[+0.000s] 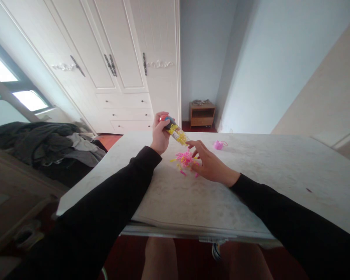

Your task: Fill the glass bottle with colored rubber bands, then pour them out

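Your left hand (160,134) clasps a tilted clear tube (179,135) | your right hand (210,163), fingers spread, borders the pink-and-yellow pile (183,158) | a brusque sweep could scatter it.

No readable text, brands, numbers or signs. Any print on the clear container (178,135) near the pink-and-yellow pile (183,158) is too small and blurred to read.

left hand (161,136) holding tilted container (177,134), pink-yellow pile (183,158)
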`<action>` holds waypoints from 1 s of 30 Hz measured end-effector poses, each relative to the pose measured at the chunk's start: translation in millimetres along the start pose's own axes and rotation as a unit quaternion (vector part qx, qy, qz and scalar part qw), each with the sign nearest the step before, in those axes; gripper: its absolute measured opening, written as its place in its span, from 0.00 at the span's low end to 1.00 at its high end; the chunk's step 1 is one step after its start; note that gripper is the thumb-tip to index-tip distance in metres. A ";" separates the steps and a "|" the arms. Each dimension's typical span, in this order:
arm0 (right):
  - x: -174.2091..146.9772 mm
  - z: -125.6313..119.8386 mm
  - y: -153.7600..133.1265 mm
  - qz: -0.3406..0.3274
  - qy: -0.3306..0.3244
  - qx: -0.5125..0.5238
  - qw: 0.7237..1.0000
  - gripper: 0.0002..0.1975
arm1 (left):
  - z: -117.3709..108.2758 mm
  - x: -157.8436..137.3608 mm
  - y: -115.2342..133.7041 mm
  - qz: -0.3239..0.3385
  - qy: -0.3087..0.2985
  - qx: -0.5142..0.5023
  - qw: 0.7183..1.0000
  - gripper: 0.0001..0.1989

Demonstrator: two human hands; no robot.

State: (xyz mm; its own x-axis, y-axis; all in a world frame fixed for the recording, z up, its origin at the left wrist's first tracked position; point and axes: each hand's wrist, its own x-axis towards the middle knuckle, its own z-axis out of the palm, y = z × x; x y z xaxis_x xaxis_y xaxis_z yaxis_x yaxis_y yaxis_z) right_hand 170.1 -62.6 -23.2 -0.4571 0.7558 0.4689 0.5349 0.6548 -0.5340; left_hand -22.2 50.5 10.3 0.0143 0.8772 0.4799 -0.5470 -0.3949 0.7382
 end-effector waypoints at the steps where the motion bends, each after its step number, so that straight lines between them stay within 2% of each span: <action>1: 0.5 -0.4 -1.3 0.005 -0.003 0.001 1.000 0.38 | 0.3 -0.6 -0.9 -0.003 -0.002 -0.001 1.000 0.17; 4: 2.0 0.0 -4.9 0.028 -0.019 -0.003 0.999 0.45 | 4.2 -6.0 -2.8 -0.026 -0.022 0.006 0.999 0.17; 7: 3.0 2.8 -5.4 0.051 -0.033 -0.023 0.998 0.48 | 11.7 -14.8 -2.4 -0.058 -0.075 0.025 0.995 0.19; 10: 3.5 5.3 -2.4 0.043 -0.038 -0.055 0.997 0.49 | 17.5 -21.1 -0.4 -0.065 -0.115 0.040 0.990 0.20; 17: 1.9 1.9 2.5 0.035 -0.062 -0.049 0.996 0.44 | 14.3 -17.2 2.1 -0.039 -0.092 0.046 0.994 0.20; 25: 1.1 -0.2 2.9 0.012 -0.072 -0.033 0.997 0.46 | 8.2 -11.6 2.7 -0.018 -0.072 0.046 0.996 0.19; 30: 0.8 0.2 1.0 -0.013 -0.080 -0.014 0.997 0.44 | 5.1 -7.6 3.4 -0.006 -0.052 0.050 0.997 0.18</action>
State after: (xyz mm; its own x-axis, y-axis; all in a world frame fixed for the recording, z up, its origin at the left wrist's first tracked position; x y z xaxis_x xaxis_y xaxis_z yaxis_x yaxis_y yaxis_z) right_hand 170.1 -61.2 -23.5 -0.5776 0.7317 0.3619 0.5403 0.6750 -0.5024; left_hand -19.9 41.1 11.6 0.1095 0.8514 0.5130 -0.4602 -0.4140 0.7853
